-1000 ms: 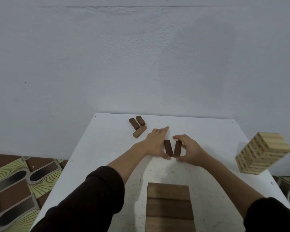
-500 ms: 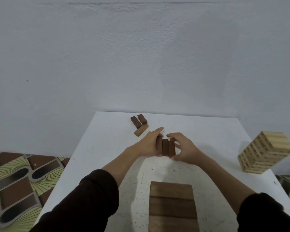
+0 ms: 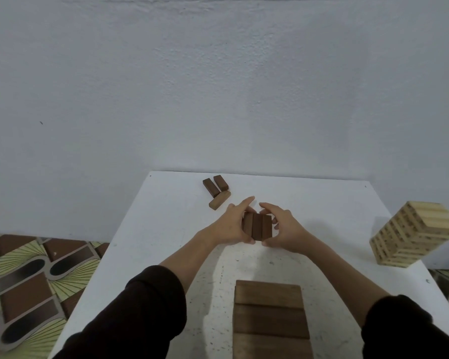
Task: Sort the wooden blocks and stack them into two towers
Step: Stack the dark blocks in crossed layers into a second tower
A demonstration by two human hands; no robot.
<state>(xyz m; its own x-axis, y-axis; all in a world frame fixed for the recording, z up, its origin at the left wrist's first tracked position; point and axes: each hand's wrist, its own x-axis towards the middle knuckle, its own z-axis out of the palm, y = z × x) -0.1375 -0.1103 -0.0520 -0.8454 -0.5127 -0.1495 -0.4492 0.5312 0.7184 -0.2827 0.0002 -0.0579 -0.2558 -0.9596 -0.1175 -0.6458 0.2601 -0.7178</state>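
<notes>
Left hand (image 3: 230, 228): curled against the left side of three dark blocks (image 3: 257, 228), pressing them flush.
Right hand (image 3: 284, 233): clamps the opposite side, so the row moves as one layer.
Dark tower (image 3: 270, 320): nearer the person, likely the row's destination.

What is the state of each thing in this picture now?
three dark blocks: pressed together side by side, held.
left hand: grips them from the left.
right hand: grips them from the right.
dark tower: stacked, untouched.
light tower: stacked, untouched.
loose blocks: lying flat, untouched.
</notes>
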